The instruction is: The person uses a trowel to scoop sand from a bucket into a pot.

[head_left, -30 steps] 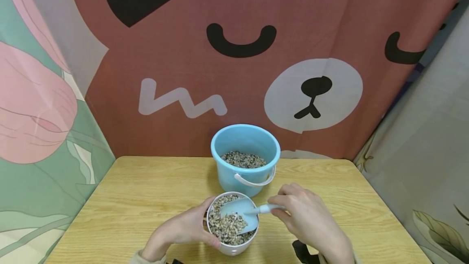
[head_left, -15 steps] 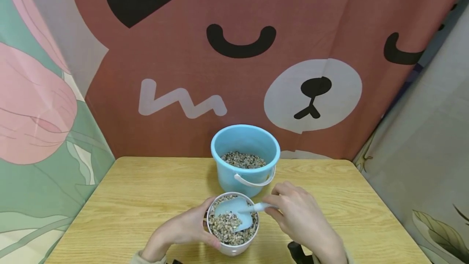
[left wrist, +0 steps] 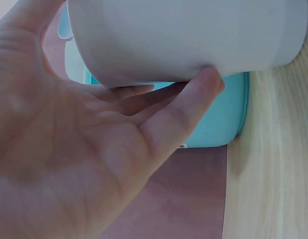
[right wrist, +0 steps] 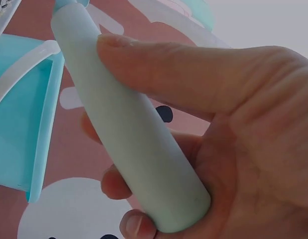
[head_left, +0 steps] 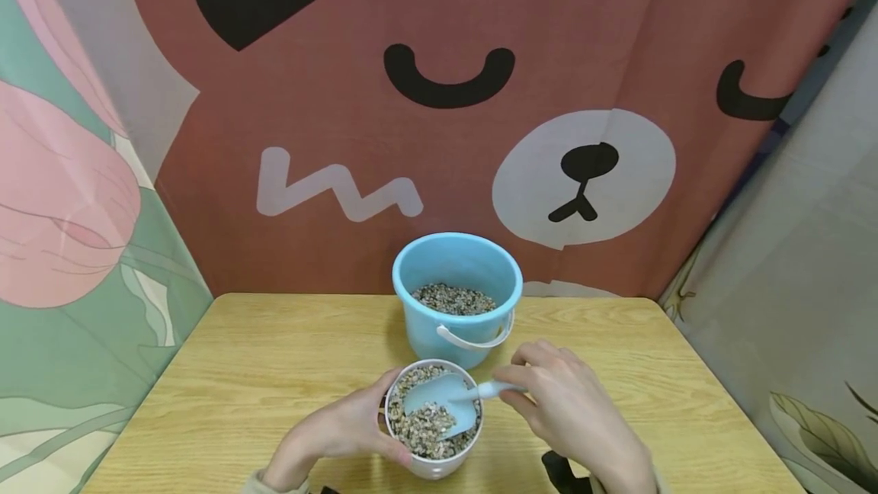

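A white pot (head_left: 434, 469) full of speckled gravel (head_left: 421, 433) stands at the front of the table, tipped slightly in the head view. My left hand (head_left: 343, 427) grips its left side, thumb in front and fingers behind; the left wrist view shows the fingertips against the pot's wall (left wrist: 193, 35). With my right hand (head_left: 569, 402) I hold a light blue toy shovel (head_left: 439, 389) by its handle (right wrist: 124, 119), thumb on top and fingers curled beneath. The shovel's blade lies in the pot at the gravel's surface, some gravel heaped on it.
Directly behind the pot stands a light blue bucket (head_left: 446, 345), partly filled with gravel (head_left: 453, 299); its white handle (head_left: 476, 340) hangs down in front. A brown cloth (head_left: 329, 250) with a bear's face hangs behind the wooden table (head_left: 288, 349).
The shovel in my right hand has slid left across the pot's gravel, then shifted slightly back to the right. My left hand keeps its hold on the pot; the bucket stands where it was.
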`<action>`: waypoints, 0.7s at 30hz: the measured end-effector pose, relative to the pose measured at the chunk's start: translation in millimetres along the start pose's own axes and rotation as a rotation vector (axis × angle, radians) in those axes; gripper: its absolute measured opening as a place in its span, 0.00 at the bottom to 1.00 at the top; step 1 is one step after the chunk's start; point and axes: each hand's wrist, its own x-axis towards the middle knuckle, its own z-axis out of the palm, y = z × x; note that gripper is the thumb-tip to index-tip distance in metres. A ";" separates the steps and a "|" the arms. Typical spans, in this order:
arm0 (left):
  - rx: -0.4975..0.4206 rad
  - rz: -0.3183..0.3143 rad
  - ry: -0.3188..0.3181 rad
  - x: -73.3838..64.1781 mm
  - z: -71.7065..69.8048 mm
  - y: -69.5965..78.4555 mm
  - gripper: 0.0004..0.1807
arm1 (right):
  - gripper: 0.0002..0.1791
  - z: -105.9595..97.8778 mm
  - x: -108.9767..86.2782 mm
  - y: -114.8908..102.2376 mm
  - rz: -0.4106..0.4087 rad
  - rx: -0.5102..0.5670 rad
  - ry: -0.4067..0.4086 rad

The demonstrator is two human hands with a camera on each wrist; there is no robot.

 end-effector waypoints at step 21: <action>0.011 0.004 0.004 -0.8 -0.4 -1.3 0.61 | 0.14 -9.5 -4.1 19.0 -0.036 0.123 0.003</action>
